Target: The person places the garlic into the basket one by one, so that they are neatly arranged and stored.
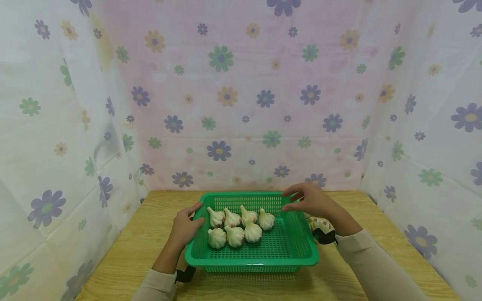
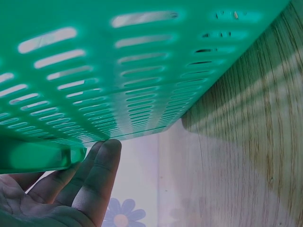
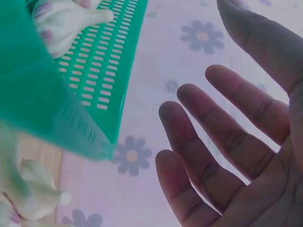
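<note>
A green plastic basket (image 1: 252, 262) with slotted walls stands on the table, holding several whole garlic bulbs (image 1: 235, 237) in two rows toward its left side. My left hand (image 1: 184, 225) grips the basket's left rim, thumb over the edge; in the left wrist view its fingers (image 2: 97, 184) reach under the rim against the outer wall. Over the back right corner hovers my right hand (image 1: 314, 202), holding nothing. Its fingers (image 3: 227, 118) are spread and slightly bent, apart from the basket wall in the right wrist view.
More garlic bulbs (image 1: 321, 225) lie on the table just right of the basket, partly hidden by the right forearm. The wooden table (image 1: 150, 225) meets a flowered cloth backdrop (image 1: 244, 163) behind and at both sides.
</note>
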The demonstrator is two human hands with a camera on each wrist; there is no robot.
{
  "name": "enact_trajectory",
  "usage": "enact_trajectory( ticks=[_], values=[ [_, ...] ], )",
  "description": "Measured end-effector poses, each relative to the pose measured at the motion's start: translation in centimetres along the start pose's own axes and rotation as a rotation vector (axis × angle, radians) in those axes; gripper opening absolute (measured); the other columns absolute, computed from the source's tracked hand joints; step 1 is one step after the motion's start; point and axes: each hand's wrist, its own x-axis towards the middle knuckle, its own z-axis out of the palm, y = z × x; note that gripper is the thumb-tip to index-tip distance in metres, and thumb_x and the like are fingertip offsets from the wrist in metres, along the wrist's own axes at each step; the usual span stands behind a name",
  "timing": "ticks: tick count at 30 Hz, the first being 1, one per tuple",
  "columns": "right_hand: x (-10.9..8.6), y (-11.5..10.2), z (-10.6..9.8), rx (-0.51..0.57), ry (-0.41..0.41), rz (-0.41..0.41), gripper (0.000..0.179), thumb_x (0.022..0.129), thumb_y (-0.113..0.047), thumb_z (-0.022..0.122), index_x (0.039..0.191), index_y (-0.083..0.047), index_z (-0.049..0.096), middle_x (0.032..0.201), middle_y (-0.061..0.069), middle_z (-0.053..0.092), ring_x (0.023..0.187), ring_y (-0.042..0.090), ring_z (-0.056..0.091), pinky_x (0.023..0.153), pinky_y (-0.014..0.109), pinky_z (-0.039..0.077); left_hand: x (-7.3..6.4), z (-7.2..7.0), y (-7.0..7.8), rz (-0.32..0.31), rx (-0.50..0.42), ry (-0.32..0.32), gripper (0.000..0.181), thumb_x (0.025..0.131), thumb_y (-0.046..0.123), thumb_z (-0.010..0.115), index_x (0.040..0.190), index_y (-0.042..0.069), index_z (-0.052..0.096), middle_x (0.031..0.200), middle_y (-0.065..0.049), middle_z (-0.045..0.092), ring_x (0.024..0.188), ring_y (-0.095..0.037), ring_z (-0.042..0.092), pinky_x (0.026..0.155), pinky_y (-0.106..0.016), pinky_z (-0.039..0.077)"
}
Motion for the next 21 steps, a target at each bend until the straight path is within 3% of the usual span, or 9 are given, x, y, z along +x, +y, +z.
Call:
enact_trajectory(
  ticks=[6, 10, 16, 21],
  values=[
    [-2.0, 1.5, -0.5, -0.030, 0.103, -0.007, 0.051, 0.087, -0.046, 0.081, 0.130, -0.020, 0.073, 0.132, 0.006, 0.070, 0.114, 0.033, 0.071, 0.087, 0.046, 0.059, 0.0, 0.0, 0.0, -0.004, -0.004, 0.000, 0.062, 0.093, 0.008, 0.062, 0.153, 0.016, 0.053, 0.164, -0.019, 0.039, 0.128, -0.044, 0.063, 0.057, -0.034, 0.053],
    [-3.4, 2.6, -0.8, -0.030, 0.130, 0.003, 0.051, 0.090, -0.044, 0.078, 0.132, -0.016, 0.072, 0.133, 0.009, 0.070, 0.114, 0.034, 0.070, 0.087, 0.048, 0.059, 0.0, 0.0, 0.0, -0.009, -0.004, -0.001, 0.062, 0.093, 0.008, 0.062, 0.153, 0.016, 0.054, 0.164, -0.018, 0.039, 0.128, -0.044, 0.062, 0.057, -0.034, 0.053],
    [-5.2, 4.1, -0.7, 0.001, 0.171, 0.035, 0.044, 0.095, -0.042, 0.074, 0.133, -0.022, 0.070, 0.138, 0.008, 0.066, 0.117, 0.033, 0.069, 0.086, 0.038, 0.060, 0.0, -0.1, 0.1, -0.010, 0.000, -0.002, 0.062, 0.092, 0.007, 0.061, 0.153, 0.015, 0.053, 0.164, -0.019, 0.038, 0.130, -0.045, 0.061, 0.058, -0.034, 0.054],
    [-6.5, 5.0, -0.5, 0.021, 0.202, 0.058, 0.037, 0.102, -0.039, 0.065, 0.134, -0.022, 0.069, 0.140, 0.008, 0.065, 0.113, 0.022, 0.070, 0.087, 0.040, 0.059, 0.2, 0.0, -0.1, -0.002, 0.007, -0.002, 0.063, 0.091, 0.008, 0.062, 0.153, 0.015, 0.053, 0.164, -0.018, 0.039, 0.131, -0.046, 0.060, 0.059, -0.034, 0.055]
  ],
)
